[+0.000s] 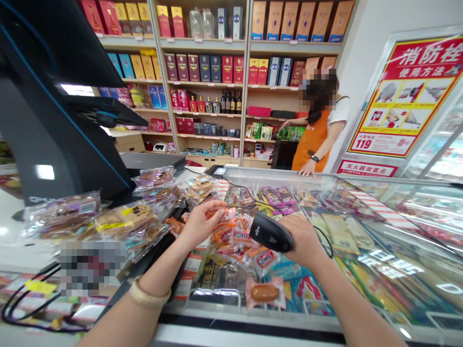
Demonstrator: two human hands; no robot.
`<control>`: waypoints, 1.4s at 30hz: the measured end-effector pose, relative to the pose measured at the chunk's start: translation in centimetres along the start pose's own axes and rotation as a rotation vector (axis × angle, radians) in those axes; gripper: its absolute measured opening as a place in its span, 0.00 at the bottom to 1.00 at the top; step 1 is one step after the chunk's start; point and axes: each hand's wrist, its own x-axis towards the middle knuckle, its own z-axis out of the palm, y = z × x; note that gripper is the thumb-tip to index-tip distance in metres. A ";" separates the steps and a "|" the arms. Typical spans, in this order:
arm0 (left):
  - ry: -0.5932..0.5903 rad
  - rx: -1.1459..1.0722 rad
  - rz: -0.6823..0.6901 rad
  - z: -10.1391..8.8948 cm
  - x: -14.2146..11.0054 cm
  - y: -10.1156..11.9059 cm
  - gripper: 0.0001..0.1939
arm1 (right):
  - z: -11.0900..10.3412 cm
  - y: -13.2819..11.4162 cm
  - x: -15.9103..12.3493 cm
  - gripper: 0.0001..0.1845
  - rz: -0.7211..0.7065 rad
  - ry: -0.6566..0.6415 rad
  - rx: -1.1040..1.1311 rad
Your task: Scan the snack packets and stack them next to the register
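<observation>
My right hand [302, 236] grips a black barcode scanner [271, 233], its head pointing left over a pile of packaged sausages [238, 236] in orange and clear wrappers. At the left edge of that pile, my left hand [202, 221] reaches over the packets, fingers stretched forward and thumb a little apart. Whether its fingertips touch a wrapper I cannot tell. One single wrapped sausage [265, 292] lies apart, nearer to me, on the glass top of the freezer [217, 308]. A thin cable runs behind the scanner across the glass.
Clear bags of snacks [130, 221] are heaped left of my arm, beside a dark checkout terminal [61, 111]. Black cables [25, 303] loop at lower left. Beyond the freezer stands a person in an orange apron [313, 142], one hand on its edge. Shelves of boxed bottles [204, 67] line the back.
</observation>
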 end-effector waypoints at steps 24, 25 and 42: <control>0.083 1.143 -0.220 -2.2 0.4 -0.4 0.18 | 0.4 1.6 -0.7 0.11 -0.045 0.127 -0.020; 0.028 1.219 -0.281 -2.5 0.4 -0.4 0.20 | 0.4 1.7 -0.7 0.11 -0.045 0.127 -0.019; 0.004 1.227 -0.203 -2.6 0.2 0.1 0.14 | 0.6 1.7 -0.6 0.10 -0.012 0.078 -0.006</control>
